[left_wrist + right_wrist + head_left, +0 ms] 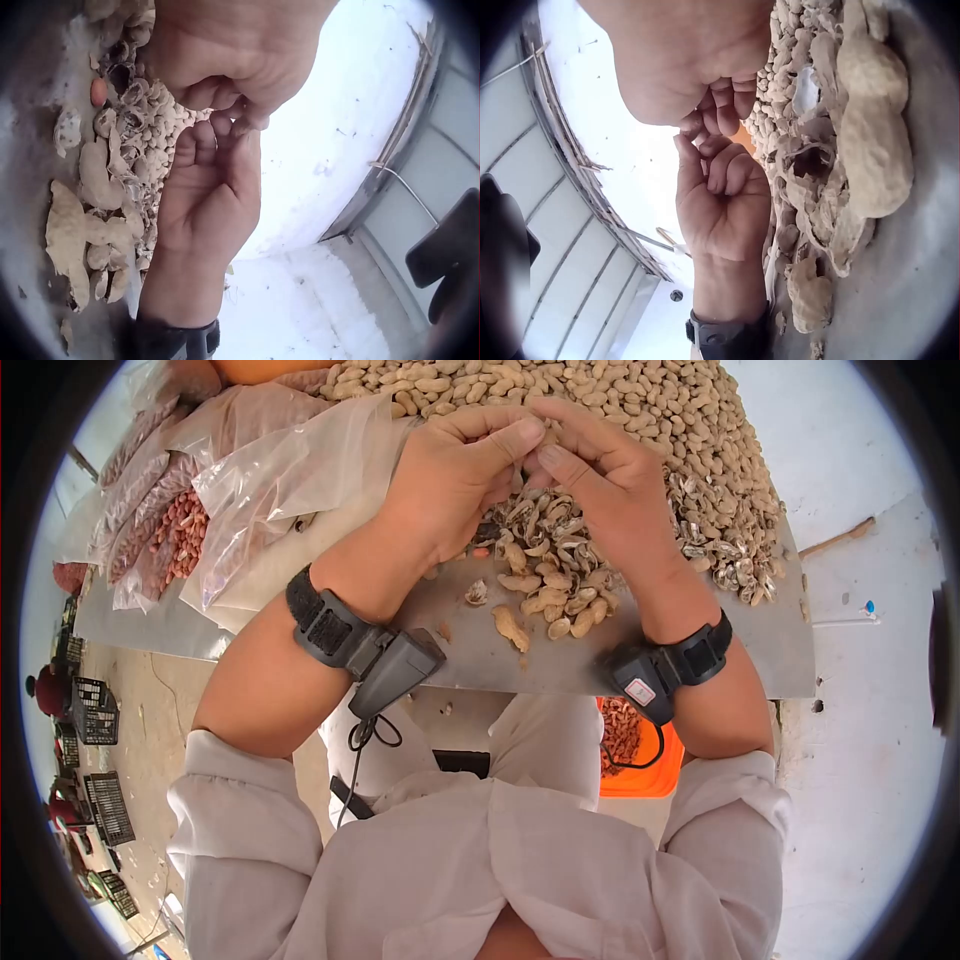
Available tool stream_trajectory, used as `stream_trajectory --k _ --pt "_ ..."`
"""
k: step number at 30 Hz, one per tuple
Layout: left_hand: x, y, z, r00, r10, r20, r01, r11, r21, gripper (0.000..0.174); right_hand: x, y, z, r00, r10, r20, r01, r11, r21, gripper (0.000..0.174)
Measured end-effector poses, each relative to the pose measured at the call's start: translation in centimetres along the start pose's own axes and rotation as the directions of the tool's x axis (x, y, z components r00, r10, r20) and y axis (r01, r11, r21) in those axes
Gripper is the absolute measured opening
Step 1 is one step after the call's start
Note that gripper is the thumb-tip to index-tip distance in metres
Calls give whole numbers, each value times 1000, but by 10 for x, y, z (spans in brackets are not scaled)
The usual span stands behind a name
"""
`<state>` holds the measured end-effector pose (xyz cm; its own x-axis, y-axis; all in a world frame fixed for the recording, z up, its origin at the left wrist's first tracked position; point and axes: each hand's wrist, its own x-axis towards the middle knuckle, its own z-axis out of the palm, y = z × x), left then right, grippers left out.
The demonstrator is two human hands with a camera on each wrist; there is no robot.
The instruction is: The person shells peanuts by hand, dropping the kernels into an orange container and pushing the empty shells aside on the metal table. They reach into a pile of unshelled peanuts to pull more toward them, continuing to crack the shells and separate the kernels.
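Above the near part of the pile, my left hand (450, 480) and right hand (625, 490) meet at their fingertips. Both hands pinch a peanut (548, 434) between thumbs and fingers, and it is mostly hidden by them. In the left wrist view the right hand (206, 191) shows with its fingers curled in against the left. Seen from the right wrist, the left hand (724, 199) has its thumb and index finger raised to the other hand. Beneath the hands lie split peanut shells (545, 525) and several whole peanuts (565, 600).
A large heap of unshelled peanuts (640, 400) covers the back of the grey table (480, 660). Clear plastic bags (300, 470) with red kernels (182, 535) lie at left. An orange container (655, 775) of reddish kernels sits below the table edge. Black crates (108, 808) stand on the floor.
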<state>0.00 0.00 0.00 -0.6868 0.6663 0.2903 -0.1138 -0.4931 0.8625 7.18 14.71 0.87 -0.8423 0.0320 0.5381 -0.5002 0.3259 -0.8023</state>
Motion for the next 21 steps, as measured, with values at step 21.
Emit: stream_trajectory --k 21 --pt "-4 0 1 995 -20 93 12 996 84 18 -1 -13 3 987 117 109 -127 987 94 32"
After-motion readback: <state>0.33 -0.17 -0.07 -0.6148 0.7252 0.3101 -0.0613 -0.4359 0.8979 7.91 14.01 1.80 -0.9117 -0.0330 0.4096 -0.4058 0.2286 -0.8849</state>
